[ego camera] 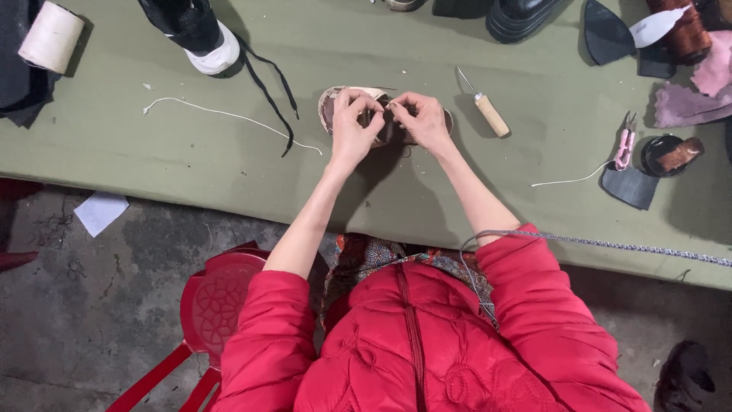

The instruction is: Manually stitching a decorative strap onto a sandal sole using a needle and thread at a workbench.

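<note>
- I am pinching a small tan shoe piece [385,114] with both hands at the middle of the desk [191,152], which is lying under an olive-green cloth.
- My left hand [352,126] is clenching its fingers on the piece's left rim; my right hand [421,120] is grasping the right side, thumbs nearly meeting.
- One wooden-handled awl [483,107] with a thin metal spike is lying just beside my right hand.
- One loose white thread [229,116] is trailing off to the left; a second short white thread [573,180] is lying to the right.
- One cream spool [52,36], cylinder-shaped, is sitting at the far left corner; one rusty-brown spool [682,30] is standing at top right.
- One pink snipper [625,145] is lying near a round dark tin [662,155].
- One black shoe with white sole [200,30] is trailing a black lace.
- Pink leather scraps [694,95] are piling at the right edge.
- One red plastic stool [213,305] is standing on the concrete floor; one white paper scrap [101,211] is lying there too.
</note>
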